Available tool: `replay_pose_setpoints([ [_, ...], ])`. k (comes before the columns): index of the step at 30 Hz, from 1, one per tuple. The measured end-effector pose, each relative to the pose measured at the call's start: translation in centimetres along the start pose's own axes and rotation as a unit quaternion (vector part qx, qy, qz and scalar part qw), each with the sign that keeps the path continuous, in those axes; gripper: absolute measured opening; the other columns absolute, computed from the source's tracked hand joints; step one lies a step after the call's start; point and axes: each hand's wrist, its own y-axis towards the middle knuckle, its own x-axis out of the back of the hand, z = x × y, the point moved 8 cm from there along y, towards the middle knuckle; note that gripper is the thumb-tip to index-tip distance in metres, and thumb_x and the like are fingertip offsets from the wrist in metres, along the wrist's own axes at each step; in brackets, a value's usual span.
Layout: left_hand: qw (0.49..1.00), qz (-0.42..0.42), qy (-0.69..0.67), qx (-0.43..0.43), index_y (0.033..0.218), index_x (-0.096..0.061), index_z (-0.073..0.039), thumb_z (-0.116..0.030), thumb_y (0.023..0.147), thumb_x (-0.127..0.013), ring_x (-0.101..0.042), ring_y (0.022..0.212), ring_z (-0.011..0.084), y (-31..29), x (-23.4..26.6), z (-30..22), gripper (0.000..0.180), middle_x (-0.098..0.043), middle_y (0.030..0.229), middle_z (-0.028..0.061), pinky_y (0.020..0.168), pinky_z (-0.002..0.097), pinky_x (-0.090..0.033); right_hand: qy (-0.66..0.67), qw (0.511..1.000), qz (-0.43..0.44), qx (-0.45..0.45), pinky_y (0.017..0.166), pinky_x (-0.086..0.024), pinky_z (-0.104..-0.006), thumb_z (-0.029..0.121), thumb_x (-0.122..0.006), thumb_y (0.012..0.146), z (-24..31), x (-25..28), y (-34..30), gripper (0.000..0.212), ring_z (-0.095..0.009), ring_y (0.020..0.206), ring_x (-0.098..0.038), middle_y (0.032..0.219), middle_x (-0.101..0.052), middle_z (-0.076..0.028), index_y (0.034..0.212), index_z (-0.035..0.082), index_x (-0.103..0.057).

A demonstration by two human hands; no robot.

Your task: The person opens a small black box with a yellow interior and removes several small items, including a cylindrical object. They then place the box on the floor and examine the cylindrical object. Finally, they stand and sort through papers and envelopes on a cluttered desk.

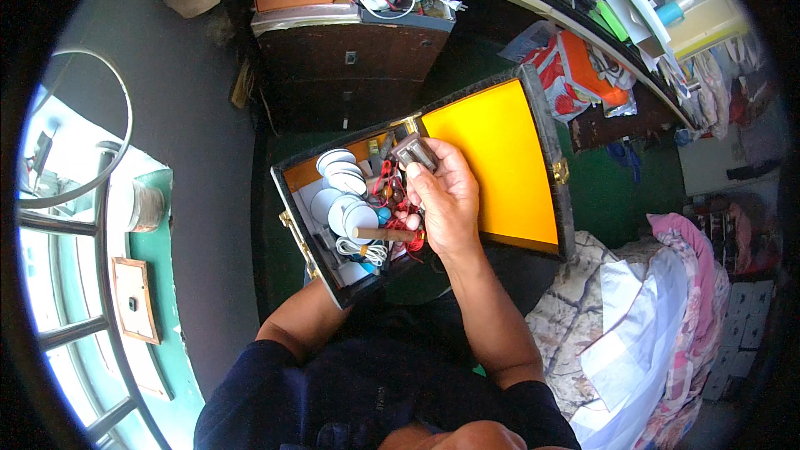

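In my right hand [450,200], pinched between thumb and fingers, is a small dark brown block-shaped piece [414,152] with two pale bars on its face. The hand hovers over a black hinged case, whose lid lies open to the right with a yellow lining [492,158] and brass latches. Inside the case are several white round discs [342,212], a coiled white cable [362,250], a wooden stick [383,234] and tangled red wires. My left forearm [304,312] passes under the case's near-left edge; the left hand is hidden there.
Beyond the case stands a dark wooden cabinet [346,67] with a coiled cord on top. A cluttered shelf [617,8] curves along the far right, above a red and orange bag [575,75]. Crumpled bedding [617,325] lies at right, a barred window [67,283] at left.
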Motion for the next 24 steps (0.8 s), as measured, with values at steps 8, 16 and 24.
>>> replay_pose_setpoints([
  [8,0.995,-0.038,0.016,0.088,0.123,-0.066,-0.001,-0.025,0.105,-0.059,-0.072,0.079,0.0291,0.1,0.8,-0.1,0.031,-0.071,0.094,0.0152,0.072,0.0462,-0.068,-0.033,0.999,0.037,0.020,0.090,-0.056,-0.0268,-0.003,-0.067,0.099,0.2,-0.2,-0.3,0.043,-0.010,0.107,-0.065,0.121,-0.067,-0.008,0.139,-0.001,-0.050],
  [16,0.994,-0.020,-0.063,0.084,0.128,-0.062,0.000,-0.029,0.107,-0.057,-0.072,0.081,0.0277,0.3,1.0,0.7,0.036,-0.070,0.097,0.0159,0.074,0.0450,-0.068,-0.123,0.991,0.015,0.047,0.090,-0.057,-0.0297,-0.004,-0.071,0.096,-0.1,0.4,-0.6,0.040,-0.012,0.103,-0.067,0.116,-0.068,-0.008,0.131,0.000,-0.054],
  [24,1.000,-0.017,0.015,0.016,0.123,-0.064,0.000,-0.026,0.108,-0.056,-0.071,0.078,0.0226,-0.3,-1.5,-0.6,0.031,-0.070,0.093,0.0124,0.067,0.0372,-0.066,-0.099,0.992,0.041,0.073,0.063,-0.051,-0.0231,-0.005,-0.066,0.098,0.1,0.1,-0.5,0.031,-0.006,0.074,-0.059,0.107,-0.067,-0.008,0.126,0.000,-0.054],
])
